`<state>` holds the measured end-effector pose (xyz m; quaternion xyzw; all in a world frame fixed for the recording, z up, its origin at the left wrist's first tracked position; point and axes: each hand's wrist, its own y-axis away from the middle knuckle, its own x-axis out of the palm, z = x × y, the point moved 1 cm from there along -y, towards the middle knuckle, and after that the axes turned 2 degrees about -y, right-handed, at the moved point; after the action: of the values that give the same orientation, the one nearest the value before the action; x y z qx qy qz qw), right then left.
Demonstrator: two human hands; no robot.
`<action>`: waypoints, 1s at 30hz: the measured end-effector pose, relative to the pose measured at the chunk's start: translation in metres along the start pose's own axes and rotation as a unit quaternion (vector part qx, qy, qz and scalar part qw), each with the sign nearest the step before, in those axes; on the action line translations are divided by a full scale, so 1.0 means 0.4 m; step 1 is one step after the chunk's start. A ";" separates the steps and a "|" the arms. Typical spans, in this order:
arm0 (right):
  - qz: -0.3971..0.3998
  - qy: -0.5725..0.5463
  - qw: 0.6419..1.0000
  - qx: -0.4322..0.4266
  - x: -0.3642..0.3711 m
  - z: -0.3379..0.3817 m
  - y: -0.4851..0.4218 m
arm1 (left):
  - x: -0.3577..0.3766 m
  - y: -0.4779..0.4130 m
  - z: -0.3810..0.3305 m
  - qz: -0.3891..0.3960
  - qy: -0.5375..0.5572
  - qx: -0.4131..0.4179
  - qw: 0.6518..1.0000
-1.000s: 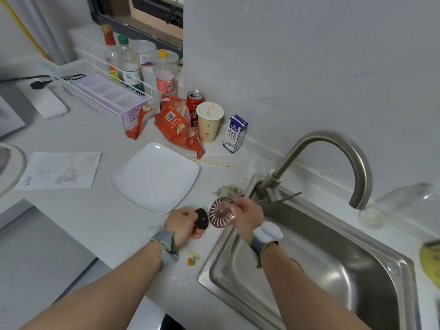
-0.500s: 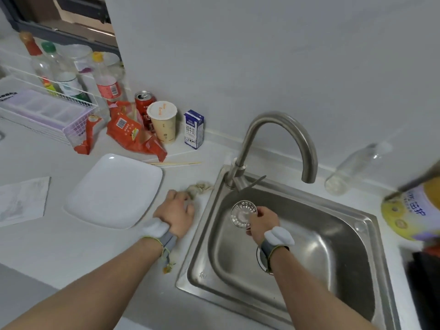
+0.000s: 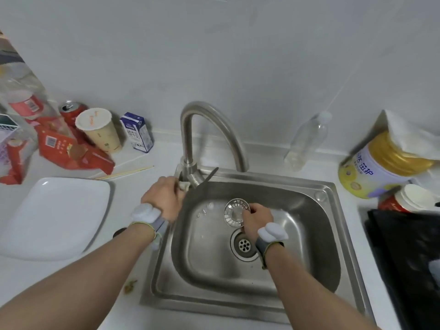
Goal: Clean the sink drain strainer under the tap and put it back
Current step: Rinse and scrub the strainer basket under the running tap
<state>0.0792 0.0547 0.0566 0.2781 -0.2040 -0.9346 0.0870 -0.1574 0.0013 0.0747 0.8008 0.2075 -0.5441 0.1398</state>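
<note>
Since before, left hand (image 3: 164,198) has reached the tap (image 3: 188,139) base, grip unclear; right hand (image 3: 256,217) pinches the strainer (image 3: 235,211), just short of the spout, drain (image 3: 244,245) near.

Right hand (image 3: 256,219) covers the strainer (image 3: 234,211) at its lower right rim, so the pinching fingertips sit out of sight behind the metal. Its wrist blocks the right side of the drain (image 3: 244,245). Left hand (image 3: 163,196) is up at the tap base (image 3: 190,172), back of the hand to us, fingers hidden (something pale pokes out beside them, too blurred to name). A dark object (image 3: 118,232) peeks from under the left wrist, mostly covered. Bottles (image 3: 23,103) at far left are a smear, cut by the edge; the yellow tin (image 3: 381,163) runs off the right.
</note>
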 end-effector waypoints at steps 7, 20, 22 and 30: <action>0.002 -0.007 1.000 0.019 -0.020 -0.005 -0.021 | 0.015 -0.067 -0.223 0.001 0.129 0.021 0.991; -0.003 -0.008 1.000 -0.006 -0.036 0.006 -0.017 | 0.047 -0.008 -0.210 -0.065 0.195 0.014 0.978; 0.015 0.000 1.000 -0.007 -0.023 0.017 -0.009 | 0.073 0.040 -0.198 -0.066 0.175 0.050 0.981; 0.126 0.008 0.992 -0.024 -0.015 0.058 0.020 | 0.144 0.122 -0.204 0.091 0.077 0.294 0.948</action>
<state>0.0715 0.0571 0.0806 0.2549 -0.2142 -0.9186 0.2127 -0.0487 0.0058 0.0512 0.8613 -0.0255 -0.5026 -0.0695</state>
